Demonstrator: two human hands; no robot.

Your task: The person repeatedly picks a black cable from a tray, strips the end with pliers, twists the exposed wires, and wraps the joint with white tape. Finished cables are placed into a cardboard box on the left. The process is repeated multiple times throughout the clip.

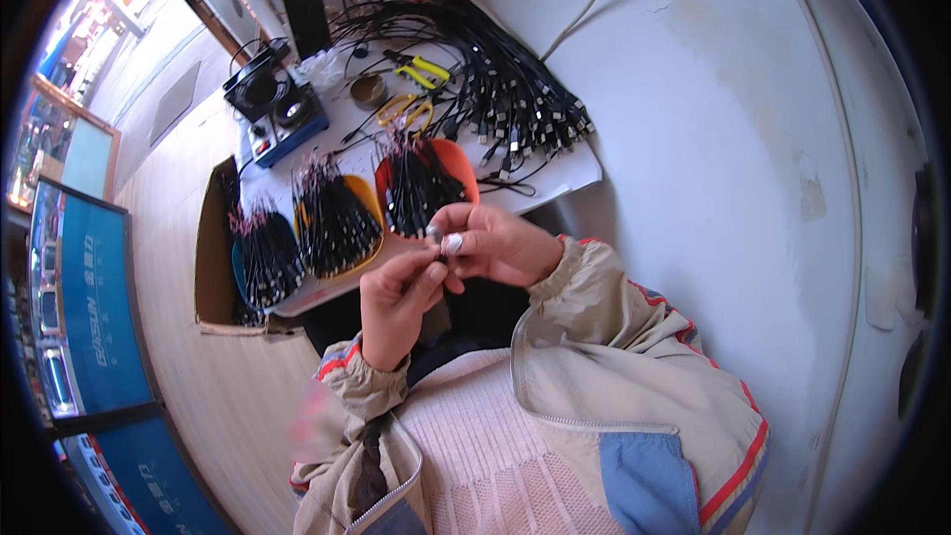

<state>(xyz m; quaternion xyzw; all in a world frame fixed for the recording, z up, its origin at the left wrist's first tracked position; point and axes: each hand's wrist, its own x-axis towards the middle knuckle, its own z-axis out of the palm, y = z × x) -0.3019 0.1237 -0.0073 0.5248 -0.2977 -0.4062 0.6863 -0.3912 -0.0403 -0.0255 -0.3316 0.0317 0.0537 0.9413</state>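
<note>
My left hand (396, 295) and my right hand (507, 243) meet in front of my chest, just off the table's near edge. Thumb and fingers of both are pinched together around something small, mostly hidden; a silvery bit shows between the fingertips. A shiny silver piece, perhaps a ring, sits on a right finger. Just beyond the hands, a red bowl (458, 166) holds a bundle of short black cables (411, 188) with metal plugs. To its left, a yellow bowl (372, 200) and a blue-green bowl (238, 267) carry similar bundles.
At the back right lies a large heap of black USB cables (515, 89). Yellow-handled pliers (426, 71), yellow scissors (404, 114), a small round tin (369, 91) and a blue soldering station (287, 139) stand behind the bowls. A cardboard box (213, 248) flanks them; a wall (713, 139) rises right.
</note>
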